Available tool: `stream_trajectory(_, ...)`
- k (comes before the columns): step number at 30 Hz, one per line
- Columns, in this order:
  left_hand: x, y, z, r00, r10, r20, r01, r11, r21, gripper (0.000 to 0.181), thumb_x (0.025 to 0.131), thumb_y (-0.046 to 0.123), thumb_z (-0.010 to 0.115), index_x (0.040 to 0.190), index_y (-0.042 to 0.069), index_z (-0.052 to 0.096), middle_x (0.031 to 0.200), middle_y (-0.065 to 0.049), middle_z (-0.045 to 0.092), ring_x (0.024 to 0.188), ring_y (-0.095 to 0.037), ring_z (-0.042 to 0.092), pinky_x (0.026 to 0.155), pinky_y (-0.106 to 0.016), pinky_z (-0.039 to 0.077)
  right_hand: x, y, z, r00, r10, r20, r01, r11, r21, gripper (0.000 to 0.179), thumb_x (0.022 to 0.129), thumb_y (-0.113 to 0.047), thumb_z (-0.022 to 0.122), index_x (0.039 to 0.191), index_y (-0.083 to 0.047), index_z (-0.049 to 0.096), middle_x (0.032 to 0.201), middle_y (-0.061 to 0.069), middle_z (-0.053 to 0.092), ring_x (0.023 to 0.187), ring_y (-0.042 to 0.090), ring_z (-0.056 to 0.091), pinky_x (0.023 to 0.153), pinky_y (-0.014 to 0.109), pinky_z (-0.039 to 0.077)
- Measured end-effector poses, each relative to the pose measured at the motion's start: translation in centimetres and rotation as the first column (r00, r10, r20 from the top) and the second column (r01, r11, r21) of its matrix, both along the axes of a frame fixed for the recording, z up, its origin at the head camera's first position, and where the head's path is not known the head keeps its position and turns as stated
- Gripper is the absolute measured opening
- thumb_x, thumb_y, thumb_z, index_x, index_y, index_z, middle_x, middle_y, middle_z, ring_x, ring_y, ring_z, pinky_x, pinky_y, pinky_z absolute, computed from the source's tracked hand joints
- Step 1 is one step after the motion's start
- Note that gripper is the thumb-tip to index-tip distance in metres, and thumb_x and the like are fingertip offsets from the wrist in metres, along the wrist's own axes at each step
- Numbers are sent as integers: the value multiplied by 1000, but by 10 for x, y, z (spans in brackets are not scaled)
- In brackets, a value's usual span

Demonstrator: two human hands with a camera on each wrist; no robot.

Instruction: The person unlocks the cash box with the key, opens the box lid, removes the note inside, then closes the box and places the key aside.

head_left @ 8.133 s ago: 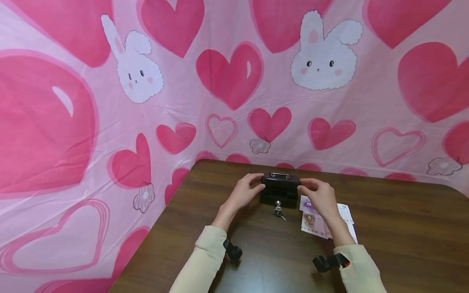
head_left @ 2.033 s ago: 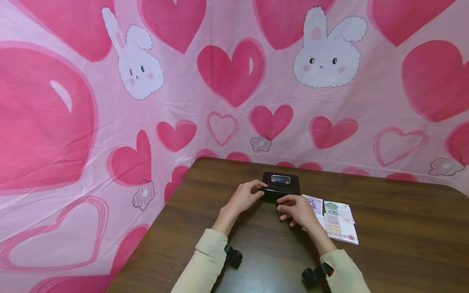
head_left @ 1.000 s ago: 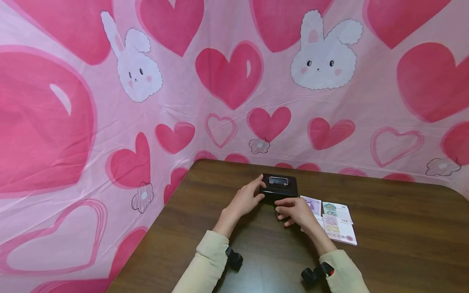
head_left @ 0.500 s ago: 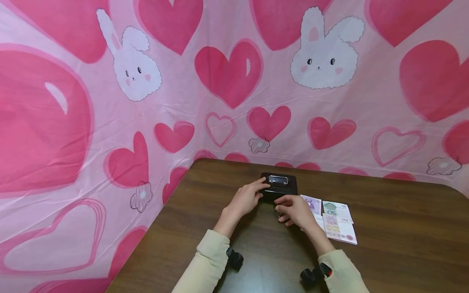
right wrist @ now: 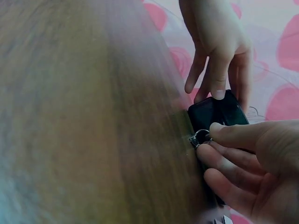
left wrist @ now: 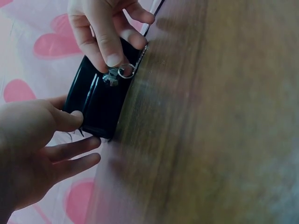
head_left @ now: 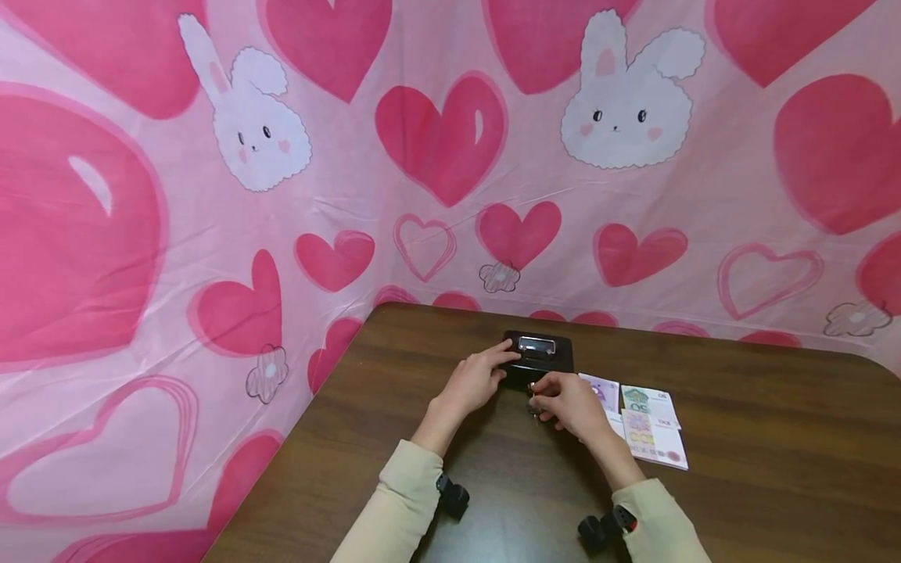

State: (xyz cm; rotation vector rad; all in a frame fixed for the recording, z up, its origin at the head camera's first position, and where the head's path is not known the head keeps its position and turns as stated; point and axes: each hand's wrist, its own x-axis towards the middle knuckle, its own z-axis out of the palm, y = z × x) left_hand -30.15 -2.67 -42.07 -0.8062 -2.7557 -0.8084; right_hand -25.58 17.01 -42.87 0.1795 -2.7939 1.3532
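A small black cash box stands near the table's far edge, its lid down and the silver handle folded flat on top. My left hand holds the box's left end, thumb at the front and fingers over the lid. At the front, my right hand pinches the key at the lock between thumb and forefinger. A key ring hangs from there below the fingertips. The key's blade is hidden.
Several banknotes lie on the brown wooden table, right of the box and partly behind my right hand. A pink cloth with hearts and rabbits hangs behind and to the left.
The lid, raised 8.1 seconds ago with both hands at its sides, is now down. My right hand has come to the key at the front, where its fingers have shifted slightly.
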Motion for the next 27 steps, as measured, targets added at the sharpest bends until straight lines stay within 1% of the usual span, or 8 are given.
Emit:
stream_trajectory(5, 0, -1, 2, 1000, 2, 10, -2, 1000, 2, 41, 98, 11, 61, 136, 26, 62, 154, 6, 46, 133, -20, 55, 105, -42, 49, -1, -2, 2, 1000, 4, -21, -3, 999, 35, 13, 87, -14, 75, 97, -6, 74, 77, 5, 74, 56, 13, 66, 46, 30, 52)
stream_trajectory(12, 1, -2, 4, 1000, 0, 1, 0, 1000, 16, 42, 97, 10, 61, 136, 26, 63, 153, 6, 47, 132, -20, 55, 104, -41, 49, 1, -5, 2, 1000, 4, -3, -4, 1000, -4, 14, 88, -11, 74, 99, -2, 72, 79, 7, 74, 55, 14, 66, 45, 29, 52)
stream_trajectory(15, 1, -1, 3, 1000, 0, -8, 0, 1000, 6, 41, 97, 10, 61, 135, 26, 63, 153, 6, 47, 131, -20, 56, 103, -40, 51, 2, -6, 5, 999, 24, -43, -20, 996, 84, 14, 88, -10, 74, 99, -2, 71, 77, 6, 72, 55, 12, 64, 47, 28, 51)
stream_trajectory(17, 2, 0, 3, 1000, -1, -8, 1, 1000, 4, 41, 97, 10, 61, 135, 25, 63, 153, 5, 47, 131, -20, 56, 103, -40, 50, 2, -5, 7, 996, 35, -82, -21, 986, 166, 14, 87, -11, 74, 98, -3, 72, 77, 3, 71, 56, 10, 62, 51, 27, 51)
stream_trajectory(19, 2, 2, 3, 1000, -1, -17, 1, 1000, -5, 41, 97, 10, 61, 135, 25, 63, 153, 5, 48, 130, -20, 57, 102, -40, 51, 1, -5, 8, 994, 42, -102, -20, 978, 209, 13, 87, -11, 75, 97, -4, 73, 75, 2, 70, 57, 10, 60, 52, 27, 50)
stream_trajectory(21, 3, 3, 4, 1000, 1, -19, -2, 1000, -9, 41, 97, 10, 61, 135, 25, 63, 153, 5, 48, 130, -21, 57, 102, -40, 51, 1, -3, 7, 995, 41, -94, -23, 982, 187, 13, 87, -11, 75, 98, -4, 73, 76, 2, 71, 57, 10, 61, 51, 27, 50)
stream_trajectory(24, 3, 2, 4, 1000, 8, -12, -8, 1000, -12, 41, 98, 10, 61, 136, 25, 63, 153, 5, 47, 129, -21, 58, 100, -40, 52, 0, -2, 5, 999, 42, -16, -41, 998, 51, 14, 90, -8, 71, 101, -1, 71, 79, 7, 73, 56, 13, 65, 45, 30, 52)
stream_trajectory(27, 2, 0, 3, 1000, 7, -3, -7, 1000, -10, 41, 98, 11, 60, 136, 25, 63, 154, 6, 47, 130, -20, 57, 101, -41, 51, 1, -1, 4, 997, 51, 55, -46, 996, -83, 17, 91, -6, 68, 106, 3, 68, 86, 12, 74, 57, 17, 68, 45, 32, 53)
